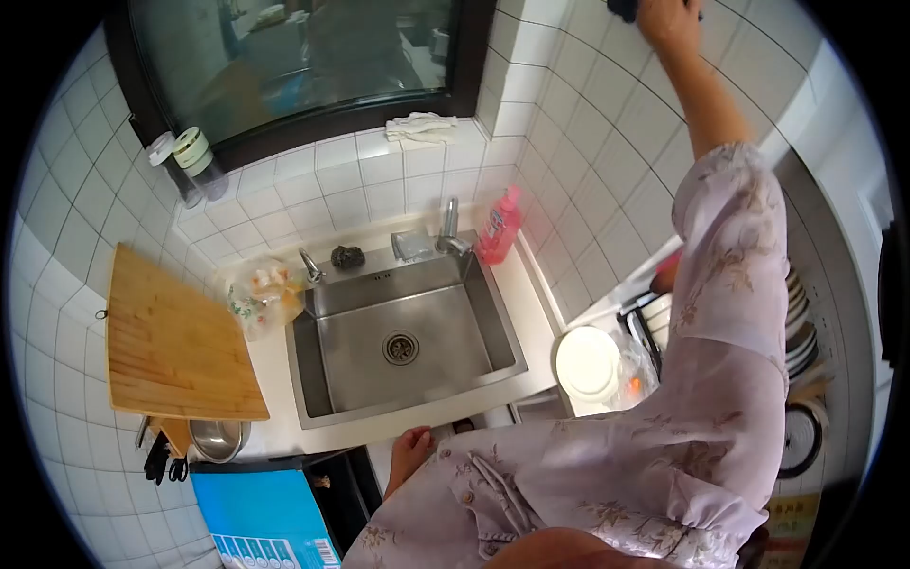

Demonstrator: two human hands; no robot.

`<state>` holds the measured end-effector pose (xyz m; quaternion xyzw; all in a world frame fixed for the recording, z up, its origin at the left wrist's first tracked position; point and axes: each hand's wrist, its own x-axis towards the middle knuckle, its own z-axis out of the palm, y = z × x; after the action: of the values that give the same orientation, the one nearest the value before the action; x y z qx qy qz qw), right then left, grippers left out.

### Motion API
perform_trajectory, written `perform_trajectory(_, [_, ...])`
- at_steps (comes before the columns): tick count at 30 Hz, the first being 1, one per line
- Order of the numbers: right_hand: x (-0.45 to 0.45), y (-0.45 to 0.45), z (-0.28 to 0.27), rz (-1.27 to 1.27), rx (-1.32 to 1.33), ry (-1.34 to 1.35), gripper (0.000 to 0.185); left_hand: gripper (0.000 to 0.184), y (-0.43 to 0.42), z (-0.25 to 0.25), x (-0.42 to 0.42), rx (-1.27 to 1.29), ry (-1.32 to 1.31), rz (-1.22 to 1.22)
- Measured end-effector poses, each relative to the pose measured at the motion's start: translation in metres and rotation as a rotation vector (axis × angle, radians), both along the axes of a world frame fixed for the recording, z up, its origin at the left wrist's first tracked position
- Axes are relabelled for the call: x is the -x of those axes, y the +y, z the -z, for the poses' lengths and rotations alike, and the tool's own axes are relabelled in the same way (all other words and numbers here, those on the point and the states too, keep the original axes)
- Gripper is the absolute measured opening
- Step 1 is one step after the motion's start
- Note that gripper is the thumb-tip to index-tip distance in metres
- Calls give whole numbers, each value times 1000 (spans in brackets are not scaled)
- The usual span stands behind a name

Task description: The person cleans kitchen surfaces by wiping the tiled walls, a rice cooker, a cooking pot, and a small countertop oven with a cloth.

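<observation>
My right hand [668, 21] is raised high against the white tiled wall at the top edge of the view. Its fingers close round a dark object [623, 9], mostly cut off by the frame, so its kind is unclear. Low at the front of the counter, my left hand [413, 445] hangs with loosely curled fingers and nothing visible in them. Just beyond it lies the steel sink [398, 403], bare inside except for its drain [400, 348]. A faucet [451, 223] stands at the sink's back right, beside a pink soap bottle [500, 228].
A wooden cutting board [175, 341] leans at the left, near a metal bowl [220, 438] and a blue box [251, 507]. A plastic bag [263, 296] and a dark scrubber [348, 257] sit behind the sink. Right of it are a cream plate [587, 364] and a dish rack [645, 327].
</observation>
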<state>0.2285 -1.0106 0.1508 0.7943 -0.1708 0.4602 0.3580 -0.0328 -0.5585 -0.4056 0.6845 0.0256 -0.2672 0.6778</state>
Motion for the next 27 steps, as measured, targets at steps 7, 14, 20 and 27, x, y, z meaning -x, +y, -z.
perform_trajectory(7, [69,-30,250,-53,70,537,23,24,9,-22,2,190,49,23])
perform_trajectory(14, [116,-26,108,75,129,324,35,24,45,7,18,134,-28,44])
perform_trajectory(20, [170,36,-9,103,-17,-16,31,23,50,5,29,176,-39,-5])
perform_trajectory(27, [176,-3,124,-53,116,389,30,24,47,10,23,112,-48,33])
